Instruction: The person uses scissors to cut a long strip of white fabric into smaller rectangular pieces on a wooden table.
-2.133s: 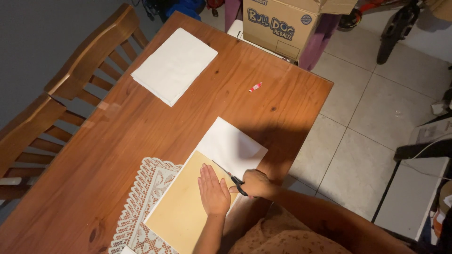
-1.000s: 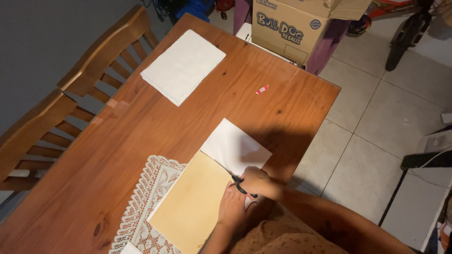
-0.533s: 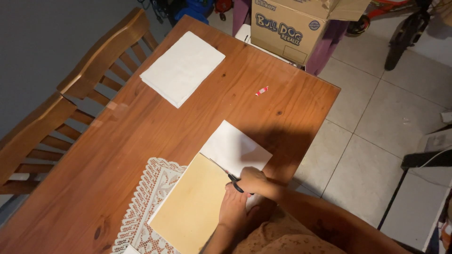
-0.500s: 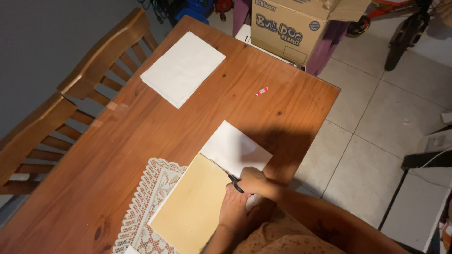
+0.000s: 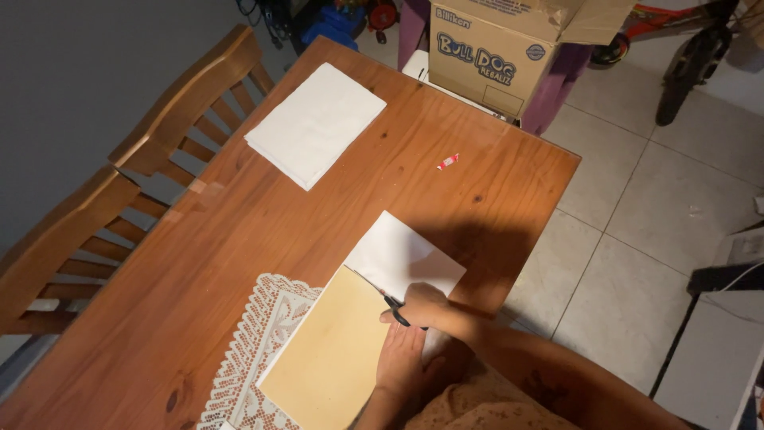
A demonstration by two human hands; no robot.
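While the right hand (image 5: pixel 422 306) is closing around the black handles of a pair of scissors (image 5: pixel 380 293), their blades are lying along the seam where a tan sheet of card (image 5: pixel 334 354) meets a white sheet of paper (image 5: pixel 402 256). The left hand (image 5: pixel 400 358) is pressing flat, fingers extended and gripping nothing, on the tan card just below the scissors, near the table's closer edge. Both sheets are resting partly on a white lace doily (image 5: pixel 255 350), which is spreading out to the left beneath the card. All of it is sitting on a reddish wooden table (image 5: pixel 239 231). Farther across the tabletop, well apart from the hands, a stack of white paper (image 5: pixel 316 123) is lying near the far left edge, and a small red-and-white object (image 5: pixel 448 162), too small to identify, is lying alone toward the far right. Two wooden chairs (image 5: pixel 119 183) are standing along the table's left side. Beyond the far end, a cardboard box (image 5: pixel 497 48) is sitting on a purple support above a tiled floor (image 5: pixel 637 239).
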